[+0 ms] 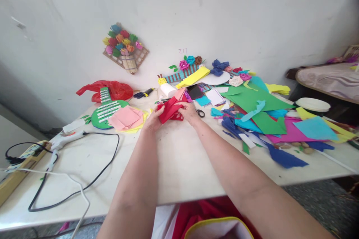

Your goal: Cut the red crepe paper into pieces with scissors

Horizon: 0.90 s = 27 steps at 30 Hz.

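Red crepe paper (169, 109) is held between both hands above the middle of the table, its layers folded or overlapping. My left hand (154, 118) grips its left edge, fingers closed. On the other side, my right hand (188, 112) pinches the paper's right edge. A pale pink strip (181, 94) shows just behind the red paper. Beside my right hand lie black scissor handles (200, 113). A white roll (168, 90) and a dark phone-like rectangle (194, 92) are just beyond the hands.
To the left are pink paper squares (126, 117), a green guitar-shaped craft (106, 110), pliers (144, 93) and a glue gun (67, 139) with a looping black cord. Coloured paper scraps (252, 99) cover the right side. A white bowl (313, 104) stands at far right.
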Motion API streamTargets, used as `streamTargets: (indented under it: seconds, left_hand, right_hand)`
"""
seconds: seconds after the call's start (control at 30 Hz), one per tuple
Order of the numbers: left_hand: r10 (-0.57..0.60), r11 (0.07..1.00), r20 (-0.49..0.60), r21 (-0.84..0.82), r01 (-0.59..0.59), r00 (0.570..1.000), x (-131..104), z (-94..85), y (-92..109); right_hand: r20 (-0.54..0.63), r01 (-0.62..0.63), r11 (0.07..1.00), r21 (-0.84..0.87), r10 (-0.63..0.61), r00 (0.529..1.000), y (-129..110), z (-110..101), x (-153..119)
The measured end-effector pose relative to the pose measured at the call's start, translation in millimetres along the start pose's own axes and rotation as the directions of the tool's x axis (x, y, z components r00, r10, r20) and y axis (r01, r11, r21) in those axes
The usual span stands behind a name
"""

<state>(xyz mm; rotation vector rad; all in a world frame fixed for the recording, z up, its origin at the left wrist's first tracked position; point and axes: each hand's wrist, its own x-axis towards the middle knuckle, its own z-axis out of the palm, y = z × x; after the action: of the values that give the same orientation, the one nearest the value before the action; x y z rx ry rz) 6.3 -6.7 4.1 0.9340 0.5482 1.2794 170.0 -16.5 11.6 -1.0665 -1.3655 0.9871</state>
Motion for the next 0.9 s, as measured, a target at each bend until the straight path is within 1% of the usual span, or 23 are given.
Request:
streamTargets:
  seconds: [0.07,0.13,0.23,0.3,0.4,0.47,0.57,0.67,0.83,0.9]
  left_hand:
    - [0.000,0.999,-0.024,0.048,0.002,1.000,0.8,-0.9,-2.1]
    - [-0.001,0.997,-0.125,0.073,0.010,0.992,2.7,-1.0,-4.3]
    - [0.017,0.998,-0.285,0.062,0.001,0.958,6.2,-1.5,-6.6]
    - [0.031,0.999,-0.322,0.048,-0.016,0.946,7.9,-2.7,-7.1]
    - [0.047,0.999,-0.299,0.034,-0.039,0.953,8.5,-4.7,-6.9]
    - [0.044,0.999,-0.277,0.029,-0.037,0.960,7.6,-4.8,-6.5]
    - [0.012,1.000,-0.270,0.023,-0.006,0.963,5.4,-2.7,-5.3]
    - [-0.025,1.000,-0.274,0.007,0.028,0.962,3.9,0.2,-3.3]
    - [-0.086,0.996,-0.258,-0.030,0.081,0.962,4.8,1.3,-1.1]
    - [-0.081,0.997,-0.269,-0.035,0.074,0.960,6.4,-0.2,-2.0]
  right_hand:
    - [0.002,-0.004,1.000,0.006,0.003,1.000,-2.2,-0.4,-1.1]
    - [0.013,-0.017,1.000,-0.004,0.017,1.000,-4.2,0.1,-2.3]
    - [0.025,-0.039,0.999,-0.019,0.040,0.999,-5.4,1.4,-3.4]
    - [0.032,-0.041,0.999,0.002,0.041,0.999,-4.5,1.7,-3.2]
    - [0.064,-0.028,0.997,0.073,0.023,0.998,-2.2,-0.1,-2.8]
    - [0.114,-0.023,0.992,0.122,0.009,0.993,-1.0,-2.5,-3.0]
    - [0.201,-0.030,0.987,0.157,-0.002,0.980,0.5,-5.7,-3.7]
    - [0.245,-0.050,0.987,0.150,0.012,0.970,2.4,-6.0,-3.9]
    - [0.213,-0.057,0.990,0.129,0.029,0.977,3.8,-3.4,-3.1]
    - [0.182,-0.048,0.991,0.127,0.024,0.983,3.1,-3.1,-2.8]
